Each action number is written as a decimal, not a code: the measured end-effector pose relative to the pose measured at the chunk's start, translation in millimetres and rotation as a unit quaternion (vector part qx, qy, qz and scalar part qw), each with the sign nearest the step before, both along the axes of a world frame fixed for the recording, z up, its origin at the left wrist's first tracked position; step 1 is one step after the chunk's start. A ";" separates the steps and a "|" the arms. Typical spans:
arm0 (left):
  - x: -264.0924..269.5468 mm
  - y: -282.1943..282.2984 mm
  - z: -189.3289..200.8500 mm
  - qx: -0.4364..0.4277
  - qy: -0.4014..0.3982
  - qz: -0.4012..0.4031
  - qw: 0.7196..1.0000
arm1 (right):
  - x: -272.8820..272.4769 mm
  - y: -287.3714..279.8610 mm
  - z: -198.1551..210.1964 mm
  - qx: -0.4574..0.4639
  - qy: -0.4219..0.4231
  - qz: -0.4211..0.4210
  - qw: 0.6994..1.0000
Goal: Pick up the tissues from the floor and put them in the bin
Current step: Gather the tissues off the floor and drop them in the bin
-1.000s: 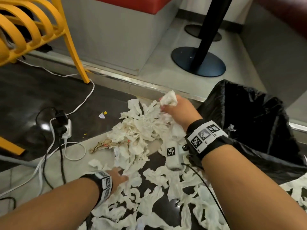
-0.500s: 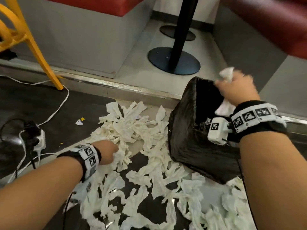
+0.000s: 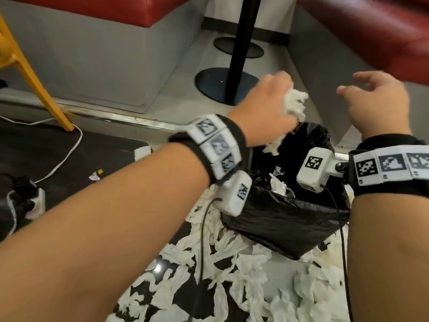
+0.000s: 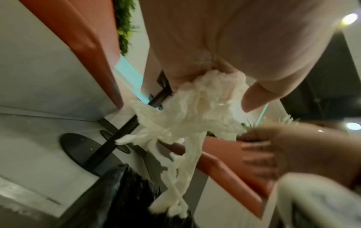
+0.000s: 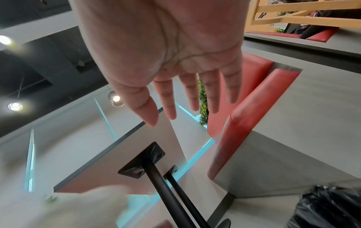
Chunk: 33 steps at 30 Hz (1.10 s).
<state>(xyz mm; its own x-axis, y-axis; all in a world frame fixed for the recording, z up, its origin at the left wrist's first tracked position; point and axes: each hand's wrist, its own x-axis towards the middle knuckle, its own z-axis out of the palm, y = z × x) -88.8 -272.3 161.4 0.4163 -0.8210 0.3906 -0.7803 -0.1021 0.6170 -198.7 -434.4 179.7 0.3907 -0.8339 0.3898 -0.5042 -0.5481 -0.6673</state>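
Observation:
My left hand (image 3: 267,108) grips a crumpled wad of white tissues (image 3: 293,105) above the far rim of the bin, lined with a black bag (image 3: 287,219). In the left wrist view the same wad (image 4: 197,114) hangs from my curled fingers, with strands trailing down toward the black bag (image 4: 121,200). My right hand (image 3: 371,98) hovers over the bin's right side with fingers spread and nothing in it; the right wrist view shows the bare palm (image 5: 166,50). A few tissues (image 3: 277,184) lie inside the bag. Several more tissues (image 3: 243,275) litter the floor in front of the bin.
A black table pole (image 3: 241,43) on a round base stands just behind the bin. Red benches on grey plinths (image 3: 92,54) flank it. A yellow chair leg (image 3: 34,82), a white cable and a power strip (image 3: 34,201) lie to the left.
My left hand has come up from the floor pile with a wad of tissues to above the bin. My right hand has let go of its tissue and now stands empty.

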 end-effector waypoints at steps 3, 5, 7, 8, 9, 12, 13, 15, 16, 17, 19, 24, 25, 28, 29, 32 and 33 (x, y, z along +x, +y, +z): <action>-20.8 -38.9 -27.2 0.178 -0.003 -0.077 0.981 | -7.3 -4.9 4.5 0.002 -0.039 -0.001 0.999; -23.9 -47.7 -47.7 0.287 -0.030 -0.120 0.950 | -6.8 -4.1 3.2 0.003 -0.046 0.011 0.999; -20.1 -42.3 -61.0 0.317 -0.029 -0.143 0.937 | -0.5 0.4 -0.6 0.004 -0.023 0.031 0.999; -15.9 -34.7 -63.6 0.311 -0.023 -0.146 0.939 | 4.7 4.8 -3.2 0.004 -0.013 0.043 0.999; -10.0 -24.1 -64.6 0.292 -0.024 -0.143 0.945 | 10.6 11.1 -5.3 0.006 -0.005 0.058 0.998; 20.4 25.1 -67.3 0.242 -0.049 -0.091 0.965 | 35.4 40.3 -10.6 0.001 0.019 0.123 0.992; 32.8 48.3 -71.3 0.247 -0.061 -0.073 0.964 | 45.4 54.2 -13.1 -0.002 0.031 0.153 0.988; 60.4 104.0 -92.0 0.297 -0.072 -0.032 0.951 | 67.7 85.8 -23.5 -0.001 0.058 0.220 0.974; 72.8 134.5 -107.5 0.338 -0.067 -0.008 0.939 | 79.2 103.3 -32.3 0.002 0.076 0.255 0.964; 81.7 165.1 -123.9 0.376 -0.063 0.013 0.924 | 90.8 121.0 -43.6 0.007 0.101 0.288 0.952; 90.0 223.5 -159.5 0.446 -0.059 0.042 0.892 | 111.8 154.5 -74.5 0.015 0.179 0.351 0.919; 73.7 327.2 -230.5 0.575 -0.012 0.057 0.816 | 131.1 236.1 -178.5 0.033 0.411 0.462 0.786; 67.4 339.4 -243.4 0.586 0.005 0.059 0.808 | 128.9 251.7 -201.1 0.038 0.441 0.469 0.764; 47.6 358.5 -273.7 0.582 0.057 0.061 0.809 | 115.8 293.0 -258.6 0.056 0.488 0.483 0.725; 40.8 361.2 -281.0 0.577 0.067 0.056 0.812 | 110.1 304.3 -274.3 0.064 0.498 0.488 0.714; 21.4 362.1 -297.0 0.571 0.073 0.028 0.817 | 93.7 327.5 -309.5 0.068 0.535 0.491 0.684; 16.7 360.7 -301.5 0.567 0.069 0.018 0.821 | 90.0 331.8 -317.1 0.058 0.550 0.488 0.675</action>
<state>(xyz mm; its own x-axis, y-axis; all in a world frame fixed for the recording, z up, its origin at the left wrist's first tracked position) -72.1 88.4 -140.0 0.4249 -0.6106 -0.6683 -0.6944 -0.6935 0.1922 -108.7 -102.6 -137.3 0.7759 0.0299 -0.6302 -0.1660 -0.9540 -0.2496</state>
